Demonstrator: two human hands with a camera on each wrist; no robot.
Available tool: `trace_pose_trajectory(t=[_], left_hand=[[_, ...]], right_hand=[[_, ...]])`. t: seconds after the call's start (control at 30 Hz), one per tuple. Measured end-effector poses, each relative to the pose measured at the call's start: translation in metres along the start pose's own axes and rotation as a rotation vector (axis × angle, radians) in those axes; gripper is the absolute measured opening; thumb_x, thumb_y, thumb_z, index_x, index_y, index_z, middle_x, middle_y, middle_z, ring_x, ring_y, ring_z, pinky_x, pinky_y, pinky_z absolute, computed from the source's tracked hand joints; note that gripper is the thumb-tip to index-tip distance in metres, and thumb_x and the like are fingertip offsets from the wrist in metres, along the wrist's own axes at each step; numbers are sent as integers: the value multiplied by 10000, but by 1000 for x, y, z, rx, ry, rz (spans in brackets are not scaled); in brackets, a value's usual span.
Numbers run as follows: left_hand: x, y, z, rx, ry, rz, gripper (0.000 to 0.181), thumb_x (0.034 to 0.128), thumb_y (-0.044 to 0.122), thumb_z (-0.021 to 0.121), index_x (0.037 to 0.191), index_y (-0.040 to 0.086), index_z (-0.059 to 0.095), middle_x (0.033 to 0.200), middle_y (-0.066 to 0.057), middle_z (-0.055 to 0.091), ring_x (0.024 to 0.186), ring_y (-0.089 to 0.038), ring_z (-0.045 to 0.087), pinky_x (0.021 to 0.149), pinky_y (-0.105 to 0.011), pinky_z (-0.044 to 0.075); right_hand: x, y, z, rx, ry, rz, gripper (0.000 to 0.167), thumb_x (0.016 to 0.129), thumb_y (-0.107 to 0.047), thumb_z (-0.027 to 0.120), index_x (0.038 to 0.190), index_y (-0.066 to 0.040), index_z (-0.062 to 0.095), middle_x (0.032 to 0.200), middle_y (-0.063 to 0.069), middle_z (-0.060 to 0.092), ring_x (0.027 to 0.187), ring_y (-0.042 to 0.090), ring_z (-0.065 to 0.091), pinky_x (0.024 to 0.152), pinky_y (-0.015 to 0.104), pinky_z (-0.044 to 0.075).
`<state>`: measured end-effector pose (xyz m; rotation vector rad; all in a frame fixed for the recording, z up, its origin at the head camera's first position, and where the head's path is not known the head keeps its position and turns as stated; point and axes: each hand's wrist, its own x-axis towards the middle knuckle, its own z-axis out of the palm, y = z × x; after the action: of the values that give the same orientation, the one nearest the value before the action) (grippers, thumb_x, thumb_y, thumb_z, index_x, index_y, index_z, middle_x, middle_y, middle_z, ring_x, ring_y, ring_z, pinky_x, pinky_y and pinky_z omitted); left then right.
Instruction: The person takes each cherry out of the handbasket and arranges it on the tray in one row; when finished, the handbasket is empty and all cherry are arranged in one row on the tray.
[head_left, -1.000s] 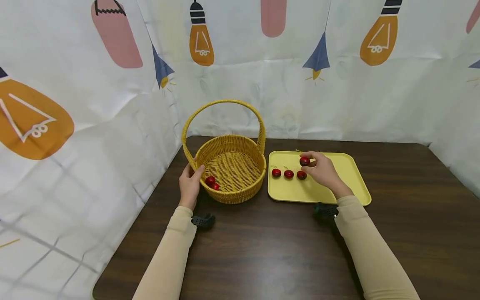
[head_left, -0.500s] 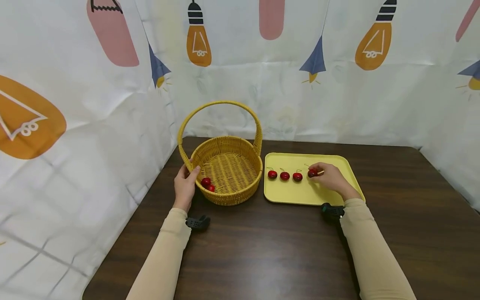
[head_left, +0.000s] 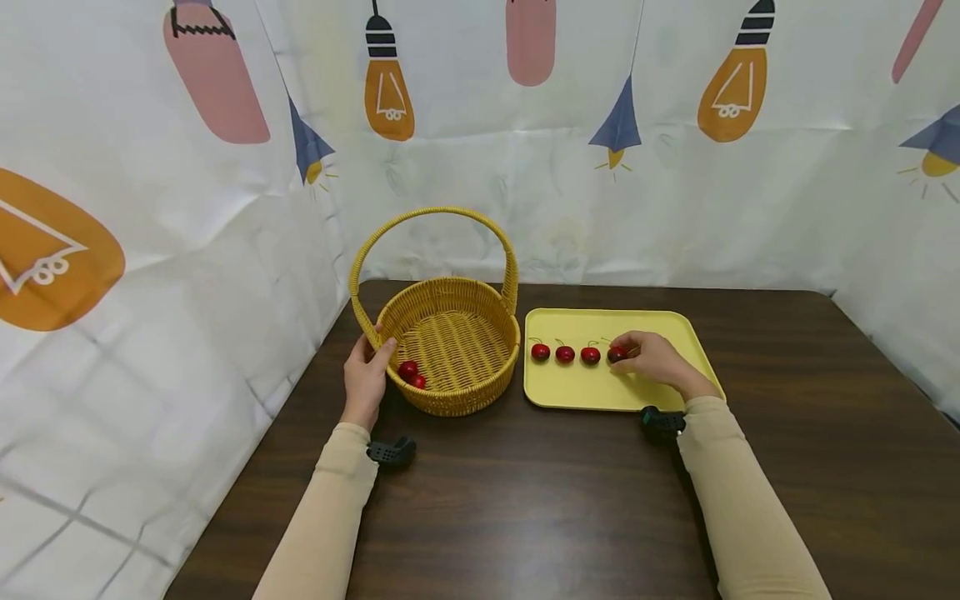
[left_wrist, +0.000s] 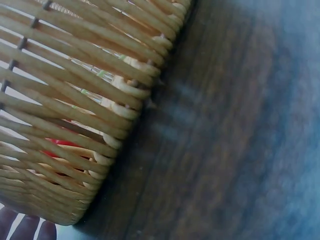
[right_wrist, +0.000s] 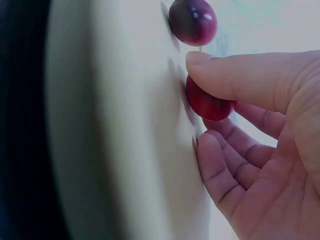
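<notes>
I have a wide lane of bench (head_left: 480,508) between the two sleeves (head_left: 322,508), up to the basket (head_left: 459,403) and tray (head_left: 573,393), which leave only a thin gap. The handle (head_left: 431,212) arches overhead, with room beneath; three cherries (head_left: 565,355) crowd the right fingers (right_wrist: 212,162) from the left.

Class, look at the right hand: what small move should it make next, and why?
Probably the right hand should ease its fingers open and release its cherry. That cherry is at or just above the tray, lined up at the right end of three other cherries. The left hand grips the basket.
</notes>
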<state>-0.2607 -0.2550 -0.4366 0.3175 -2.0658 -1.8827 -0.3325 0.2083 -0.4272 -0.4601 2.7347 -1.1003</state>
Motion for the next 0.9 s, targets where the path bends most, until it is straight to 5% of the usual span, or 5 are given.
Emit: trace_pose_trajectory(t=[0.7, 0.9], left_hand=[[-2, -3, -3, 8, -3, 0, 559, 963, 381, 606, 1466, 203, 437, 1430, -88, 478, 1283, -230, 460, 1067, -424, 369], [-2, -1, -3, -8, -8, 17, 527, 978, 334, 594, 1464, 205, 437, 1434, -80, 478, 1293, -230, 451, 1084, -427, 349]], right_hand=[[-3, -1, -5, -5, -72, -9, 569, 895, -265, 721, 1347, 16, 519, 1281, 252, 565, 1150, 423, 561, 922, 520, 465], [-7, -8, -16, -64, 7, -13, 535, 965, -356, 613, 1342, 16, 532, 1305, 266, 549, 1146, 450, 562, 912, 539, 470]])
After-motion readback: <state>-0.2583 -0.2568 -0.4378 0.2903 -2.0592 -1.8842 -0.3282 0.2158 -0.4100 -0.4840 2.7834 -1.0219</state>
